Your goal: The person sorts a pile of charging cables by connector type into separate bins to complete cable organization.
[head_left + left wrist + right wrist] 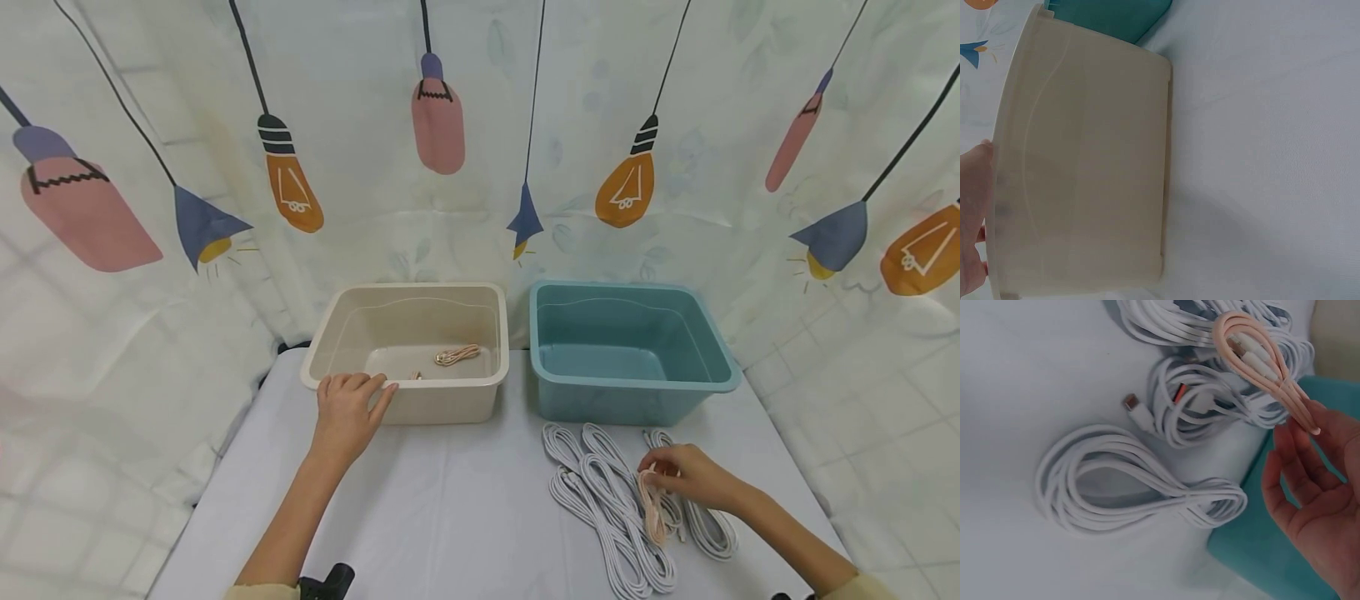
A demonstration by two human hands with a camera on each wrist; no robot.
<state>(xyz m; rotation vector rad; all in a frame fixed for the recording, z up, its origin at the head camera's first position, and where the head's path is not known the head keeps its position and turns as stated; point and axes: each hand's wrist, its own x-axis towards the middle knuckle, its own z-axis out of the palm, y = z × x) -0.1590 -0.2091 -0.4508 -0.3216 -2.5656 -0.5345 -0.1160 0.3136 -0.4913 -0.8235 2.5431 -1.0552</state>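
Observation:
My right hand (693,475) pinches one end of a small looped peach-coloured cable (1257,356) with white plugs, held over several coiled white cables (611,508) on the table. In the right wrist view, a white coil (1110,481) lies below it, and a white cable with a bare plug (1141,412) beside that. My left hand (348,412) rests at the front rim of the beige bin (442,404), fingers laid over the edge and thumb spread to the right. Inside the bin lies another peach cable bundle (457,355), with a small plug end (416,376) near the front wall.
To the right of the beige bin stands a teal bin (622,400), just behind the white cables. Both sit on a white-covered table (450,508). Behind them hangs a curtain (480,208) printed with lamps and bulbs.

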